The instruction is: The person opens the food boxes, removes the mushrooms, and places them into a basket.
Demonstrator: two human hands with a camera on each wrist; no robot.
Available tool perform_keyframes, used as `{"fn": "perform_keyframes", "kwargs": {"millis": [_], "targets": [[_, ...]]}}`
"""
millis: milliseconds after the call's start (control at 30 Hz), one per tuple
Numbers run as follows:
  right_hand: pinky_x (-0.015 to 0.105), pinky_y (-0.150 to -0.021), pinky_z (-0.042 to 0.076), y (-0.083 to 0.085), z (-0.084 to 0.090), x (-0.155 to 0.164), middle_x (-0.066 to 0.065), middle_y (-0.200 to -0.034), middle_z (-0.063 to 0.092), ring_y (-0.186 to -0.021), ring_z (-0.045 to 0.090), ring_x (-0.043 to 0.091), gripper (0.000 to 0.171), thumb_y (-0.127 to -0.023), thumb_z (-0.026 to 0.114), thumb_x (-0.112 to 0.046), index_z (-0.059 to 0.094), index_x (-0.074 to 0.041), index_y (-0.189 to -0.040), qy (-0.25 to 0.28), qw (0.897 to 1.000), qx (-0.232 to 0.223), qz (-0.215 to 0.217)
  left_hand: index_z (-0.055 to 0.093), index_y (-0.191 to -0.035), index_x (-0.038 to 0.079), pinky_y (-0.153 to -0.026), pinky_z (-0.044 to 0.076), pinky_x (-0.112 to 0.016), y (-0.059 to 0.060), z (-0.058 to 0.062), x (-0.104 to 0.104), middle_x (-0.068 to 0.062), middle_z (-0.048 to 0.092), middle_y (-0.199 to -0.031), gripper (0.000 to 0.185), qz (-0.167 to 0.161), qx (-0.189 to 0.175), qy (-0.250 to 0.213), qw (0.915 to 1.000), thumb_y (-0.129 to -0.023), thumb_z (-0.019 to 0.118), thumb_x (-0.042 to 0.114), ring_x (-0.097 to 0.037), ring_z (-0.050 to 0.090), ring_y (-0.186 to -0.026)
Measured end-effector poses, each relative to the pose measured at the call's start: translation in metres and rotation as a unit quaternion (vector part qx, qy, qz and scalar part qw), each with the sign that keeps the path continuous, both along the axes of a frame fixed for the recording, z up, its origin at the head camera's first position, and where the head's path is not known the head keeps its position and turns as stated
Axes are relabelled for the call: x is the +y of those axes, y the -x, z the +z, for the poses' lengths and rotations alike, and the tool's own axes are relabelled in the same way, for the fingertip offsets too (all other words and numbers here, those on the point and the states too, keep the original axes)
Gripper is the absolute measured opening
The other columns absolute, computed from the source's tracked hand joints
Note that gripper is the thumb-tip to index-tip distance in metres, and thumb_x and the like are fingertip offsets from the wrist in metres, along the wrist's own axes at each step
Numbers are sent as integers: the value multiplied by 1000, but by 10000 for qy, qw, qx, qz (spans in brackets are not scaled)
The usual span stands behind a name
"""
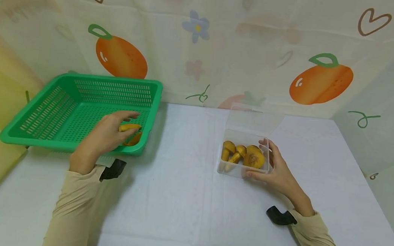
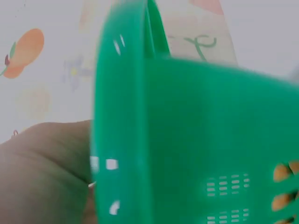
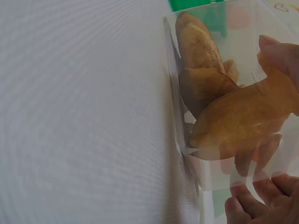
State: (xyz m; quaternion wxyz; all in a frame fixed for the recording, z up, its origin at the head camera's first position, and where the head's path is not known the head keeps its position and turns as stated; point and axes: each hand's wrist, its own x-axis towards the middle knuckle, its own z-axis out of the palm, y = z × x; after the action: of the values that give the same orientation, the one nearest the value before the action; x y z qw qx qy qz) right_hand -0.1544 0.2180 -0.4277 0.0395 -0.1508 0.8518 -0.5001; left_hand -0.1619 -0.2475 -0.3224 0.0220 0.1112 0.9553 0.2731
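My left hand point(image 1: 106, 130) reaches over the front rim of a green plastic basket point(image 1: 113, 79). Its thumb and fingers stand apart around a yellow mushroom point(image 1: 129, 127), and a second brownish mushroom point(image 1: 134, 138) lies just below. In the left wrist view, the basket's rim point(image 2: 121, 93) hides most of that hand. On the right, my right hand point(image 1: 278, 173) grips the right end of a clear plastic box point(image 1: 229, 171), thumb at the front and fingers behind. Several yellow-brown mushrooms point(image 3: 243, 119) lie inside the box, whose clear lid point(image 1: 251, 119) stands raised at the back.
A white cloth point(image 1: 179, 197) covers the table. Behind it hangs a printed curtain point(image 1: 221, 56) with oranges, flowers and hearts. The basket stands at the back left, a cloth gap apart from the box.
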Motion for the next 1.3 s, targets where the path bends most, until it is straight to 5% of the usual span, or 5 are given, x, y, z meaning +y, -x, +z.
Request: {"fn": "perform_keyframes", "kwargs": {"millis": [567, 867, 1300], "targets": [[65, -118, 15, -3, -1, 1, 18, -159, 24, -150, 21, 44, 112, -76, 86, -12, 8, -8, -157, 31, 10000, -54, 39, 53, -139, 0, -101, 45, -56, -7, 0, 23, -22, 63, -128, 48, -324, 853, -628, 9938, -94, 66, 7, -38, 57, -120], [66, -118, 12, -4, 1, 1, 18, -161, 19, -151, 13, 44, 117, -77, 85, -13, 2, -12, -159, 31, 9999, -109, 34, 55, -135, -3, -94, 51, -52, -10, -1, 35, -20, 66, -122, 46, -443, 1269, -488, 9897, -91, 67, 1, -36, 61, -114], [66, -119, 12, -4, 6, -1, 21, -159, 24, -152, 14, 42, 112, -77, 85, -16, 7, -5, -157, -2, 9999, -170, -17, 55, -136, -1, -99, 51, -49, -14, -8, 66, -18, 65, -126, 46, -992, 1222, -658, 9853, -91, 68, 3, -33, 61, -117]]}}
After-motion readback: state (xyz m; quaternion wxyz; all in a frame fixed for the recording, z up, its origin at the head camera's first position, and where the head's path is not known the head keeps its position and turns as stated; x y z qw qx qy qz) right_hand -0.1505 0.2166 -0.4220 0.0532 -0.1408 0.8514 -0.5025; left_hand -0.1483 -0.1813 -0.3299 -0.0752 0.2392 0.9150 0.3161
